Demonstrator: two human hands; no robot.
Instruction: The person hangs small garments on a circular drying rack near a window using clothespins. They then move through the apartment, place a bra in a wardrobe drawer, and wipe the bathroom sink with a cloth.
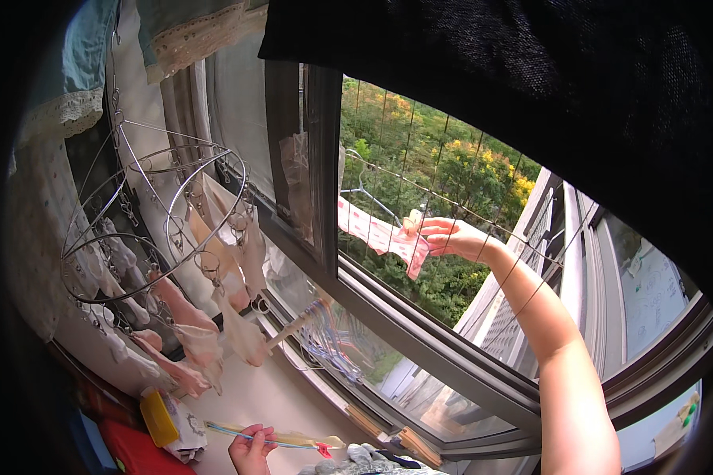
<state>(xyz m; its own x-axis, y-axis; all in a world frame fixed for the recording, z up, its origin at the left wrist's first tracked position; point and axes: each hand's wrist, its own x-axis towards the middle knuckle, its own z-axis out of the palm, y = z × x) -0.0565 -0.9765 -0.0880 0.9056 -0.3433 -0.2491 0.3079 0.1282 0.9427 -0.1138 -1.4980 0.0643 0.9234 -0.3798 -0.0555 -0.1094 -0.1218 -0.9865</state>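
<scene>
Through the open window my right hand (454, 237) reaches outside, its fingers at the end of a pink patterned garment (386, 231) that hangs on a wire hanger (371, 193). A pale clothes peg (413, 221) sits on the hanger beside my fingertips. Whether the fingers grip the cloth or only touch it cannot be told. Low in the picture, my left hand (254, 446) is closed on a light-blue hanger (229, 431). Something thin and yellowish lies along that hanger, and a red clip (324, 450) shows near its right end.
A round metal drying rack (154, 288) with socks and small garments hangs at left. Several hangers (327, 338) hang from a rod by the window frame (439, 368). Thin wires (413, 136) cross the opening. A yellow box (159, 417) and red item (136, 448) lie lower left.
</scene>
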